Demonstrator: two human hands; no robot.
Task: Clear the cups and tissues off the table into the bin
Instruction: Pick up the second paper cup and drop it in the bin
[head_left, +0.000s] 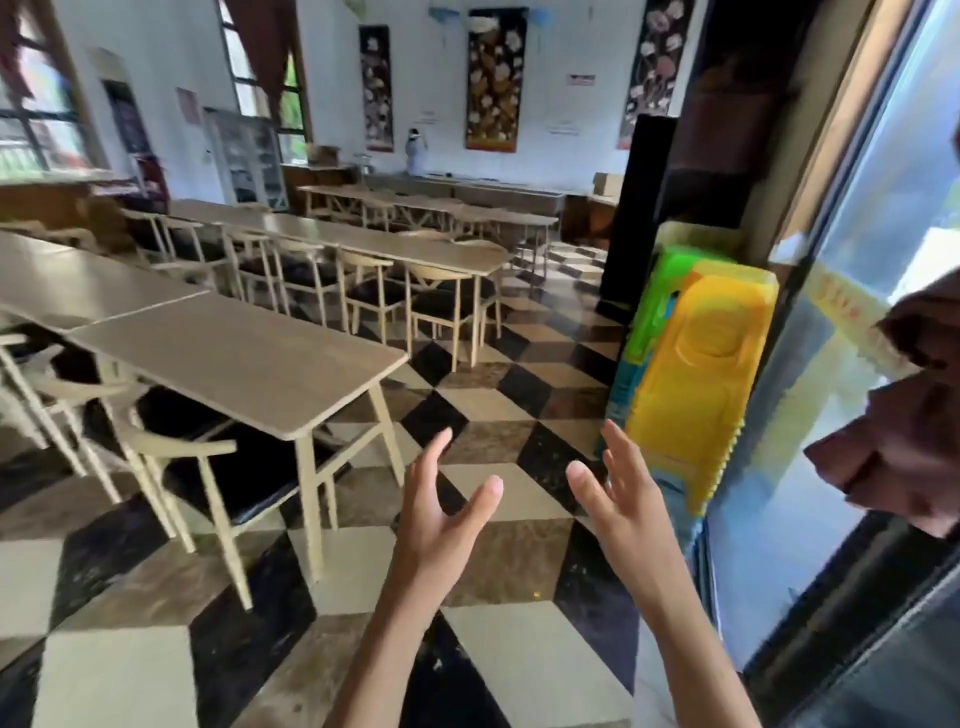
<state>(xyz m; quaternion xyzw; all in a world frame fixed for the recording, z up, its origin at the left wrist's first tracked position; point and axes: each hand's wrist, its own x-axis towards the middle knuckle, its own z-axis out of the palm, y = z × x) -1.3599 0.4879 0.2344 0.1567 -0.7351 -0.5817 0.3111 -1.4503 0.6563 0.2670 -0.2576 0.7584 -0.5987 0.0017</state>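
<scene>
Both hands up, palms facing each other, fingers spread and holding nothing: left hand (441, 512), right hand (621, 501). Bare forearms, hands apart over the black, cream and brown cube-pattern tiled floor (498, 561). Nearest long pale wooden table (234, 358) sits left of the left hand, top bare, no cups or tissues on it; pale wooden chair with black seat (208, 467) tucked under. Stack of yellow and green plastic stools (696, 374) just right of the right hand, against the glass door (883, 260). Bin not in view. Frame blurry
</scene>
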